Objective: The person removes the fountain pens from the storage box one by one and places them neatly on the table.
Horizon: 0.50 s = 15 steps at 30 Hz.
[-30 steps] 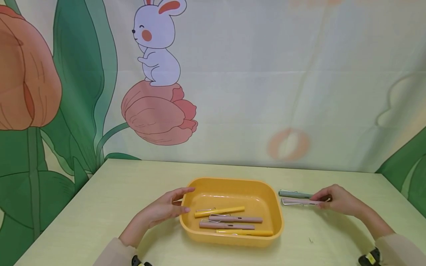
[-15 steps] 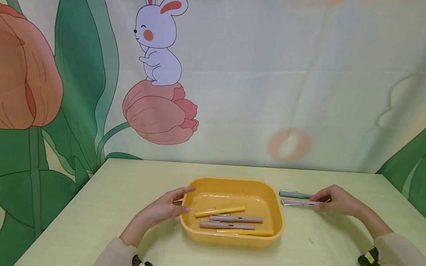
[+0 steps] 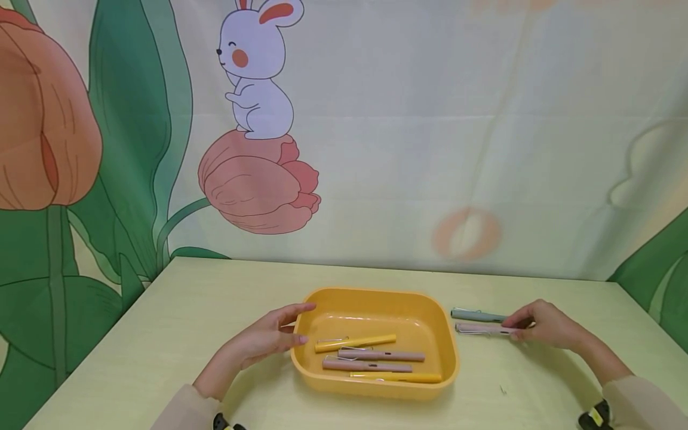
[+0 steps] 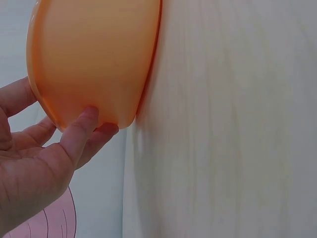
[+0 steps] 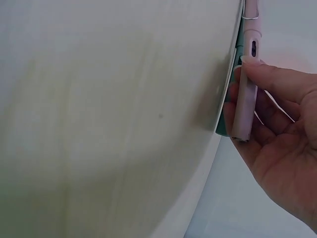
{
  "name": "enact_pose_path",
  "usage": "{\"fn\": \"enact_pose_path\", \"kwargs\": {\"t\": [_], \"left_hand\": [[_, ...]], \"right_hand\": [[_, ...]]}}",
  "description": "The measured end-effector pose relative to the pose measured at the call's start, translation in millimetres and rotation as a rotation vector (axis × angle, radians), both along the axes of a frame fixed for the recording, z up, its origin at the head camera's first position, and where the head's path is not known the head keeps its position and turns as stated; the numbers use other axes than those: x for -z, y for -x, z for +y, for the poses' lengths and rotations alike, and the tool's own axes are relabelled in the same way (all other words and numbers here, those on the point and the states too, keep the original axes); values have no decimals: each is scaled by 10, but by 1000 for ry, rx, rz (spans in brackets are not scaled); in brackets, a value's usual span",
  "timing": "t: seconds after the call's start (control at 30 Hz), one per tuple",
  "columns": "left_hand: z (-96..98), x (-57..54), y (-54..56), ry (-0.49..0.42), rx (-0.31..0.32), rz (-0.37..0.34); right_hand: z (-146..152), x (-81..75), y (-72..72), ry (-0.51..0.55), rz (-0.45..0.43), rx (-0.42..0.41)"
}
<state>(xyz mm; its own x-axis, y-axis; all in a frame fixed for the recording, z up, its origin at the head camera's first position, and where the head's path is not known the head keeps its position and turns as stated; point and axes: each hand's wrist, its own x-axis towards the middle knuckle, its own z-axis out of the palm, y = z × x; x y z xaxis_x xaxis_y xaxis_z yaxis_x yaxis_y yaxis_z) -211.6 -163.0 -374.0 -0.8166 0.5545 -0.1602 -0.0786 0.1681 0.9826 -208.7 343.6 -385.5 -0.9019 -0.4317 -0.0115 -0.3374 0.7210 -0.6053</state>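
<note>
Hands [image 3: 550, 324] apart, pink pen [image 3: 484, 328] in right

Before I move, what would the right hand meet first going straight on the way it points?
Most likely the right side of the yellow tray, met by the clip end of the pink pen that the right hand pinches; depth is hard to judge.

two yellow pens [image 3: 355, 343], three pink pens [image 3: 484, 327], one green pen [image 3: 478, 315], one yellow tray [image 3: 371, 390], one printed rabbit [image 3: 261, 107]
</note>
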Motion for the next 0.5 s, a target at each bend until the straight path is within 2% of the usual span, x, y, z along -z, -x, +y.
{"fn": "enact_pose_path", "kwargs": {"t": [0.5], "left_hand": [[-5,19,11,-10,8,-9]], "right_hand": [[-24,25,5,-43,-1,16]]}}
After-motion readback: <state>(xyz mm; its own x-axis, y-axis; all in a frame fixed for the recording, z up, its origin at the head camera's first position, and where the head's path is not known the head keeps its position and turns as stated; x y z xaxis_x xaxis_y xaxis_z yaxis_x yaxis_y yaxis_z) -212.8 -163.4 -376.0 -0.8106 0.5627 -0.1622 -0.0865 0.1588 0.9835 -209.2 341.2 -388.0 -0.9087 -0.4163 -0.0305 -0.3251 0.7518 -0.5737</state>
